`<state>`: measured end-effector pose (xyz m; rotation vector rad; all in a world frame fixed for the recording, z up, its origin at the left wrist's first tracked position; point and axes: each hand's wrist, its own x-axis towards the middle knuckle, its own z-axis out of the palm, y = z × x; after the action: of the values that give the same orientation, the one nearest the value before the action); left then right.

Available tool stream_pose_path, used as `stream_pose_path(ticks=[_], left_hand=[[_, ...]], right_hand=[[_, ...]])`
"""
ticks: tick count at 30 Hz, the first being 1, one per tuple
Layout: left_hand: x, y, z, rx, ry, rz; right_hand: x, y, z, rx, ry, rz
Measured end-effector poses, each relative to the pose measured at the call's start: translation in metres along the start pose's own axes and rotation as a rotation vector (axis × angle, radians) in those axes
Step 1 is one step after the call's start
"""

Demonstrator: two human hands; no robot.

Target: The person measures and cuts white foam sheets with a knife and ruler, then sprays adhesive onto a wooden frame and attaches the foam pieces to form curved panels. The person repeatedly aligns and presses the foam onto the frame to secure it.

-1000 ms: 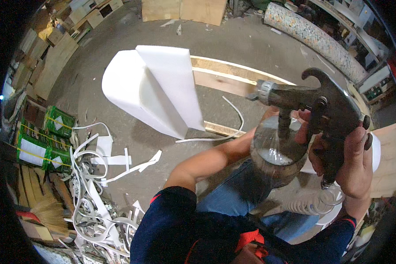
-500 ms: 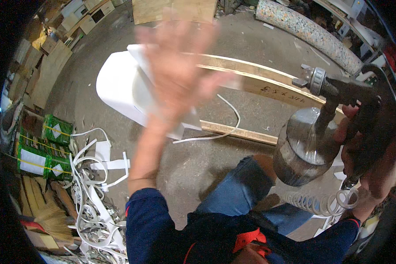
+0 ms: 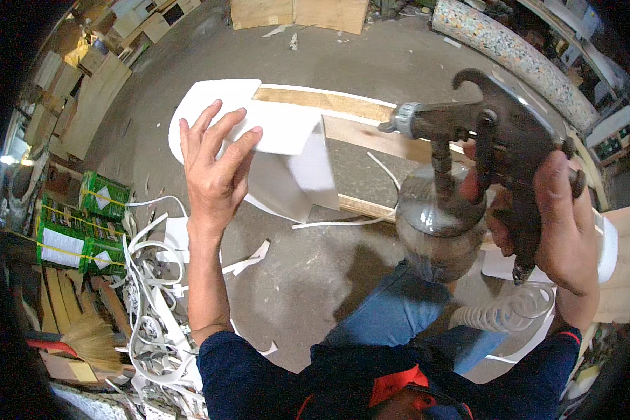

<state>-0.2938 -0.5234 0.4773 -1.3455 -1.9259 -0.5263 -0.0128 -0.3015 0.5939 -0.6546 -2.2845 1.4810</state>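
Observation:
My left hand (image 3: 215, 168) has its fingers spread over a white foam sheet (image 3: 283, 129), the fingertips resting on or just over it. The sheet wraps the left end of a long wooden frame (image 3: 360, 133), one flap lying over the top edge and another hanging inside. My right hand (image 3: 567, 231) is wrapped round the handle of a dark spray gun (image 3: 507, 133). Its nozzle points left toward the frame. Under the gun hangs a see-through cup (image 3: 434, 224), and a clear coiled hose (image 3: 497, 315) runs near the handle's lower end.
White foam offcuts (image 3: 157, 322) pile at the lower left, near green strapped boxes (image 3: 66, 227) and a straw broom (image 3: 91, 343). A speckled foam roll (image 3: 511, 63) lies at the far right. A thin white strip (image 3: 343, 222) curves along the frame's near side. My knee (image 3: 399, 301) is close below.
My left hand has come down and left from above the sheet, whose upper flap now lies over the frame's top edge. The spray gun has moved left, nearer the sheet.

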Motion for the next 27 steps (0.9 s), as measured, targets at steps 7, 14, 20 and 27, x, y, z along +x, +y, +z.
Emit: stream_pose_path(ticks=[7,14,20,27], left_hand=[[-0.014,-0.002,0.019,-0.159,0.118,-0.070],[-0.016,-0.002,0.022,-0.187,0.146,-0.098],[-0.017,-0.001,0.023,-0.203,0.169,-0.110],[-0.019,-0.001,0.022,-0.218,0.184,-0.131]], right_hand=[[0.029,-0.011,0.011,-0.152,-0.187,0.015],[0.033,-0.009,0.012,-0.154,-0.046,0.093],[0.038,-0.017,0.019,-0.144,-0.102,0.100],[0.043,-0.025,0.033,-0.122,-0.157,-0.008]])
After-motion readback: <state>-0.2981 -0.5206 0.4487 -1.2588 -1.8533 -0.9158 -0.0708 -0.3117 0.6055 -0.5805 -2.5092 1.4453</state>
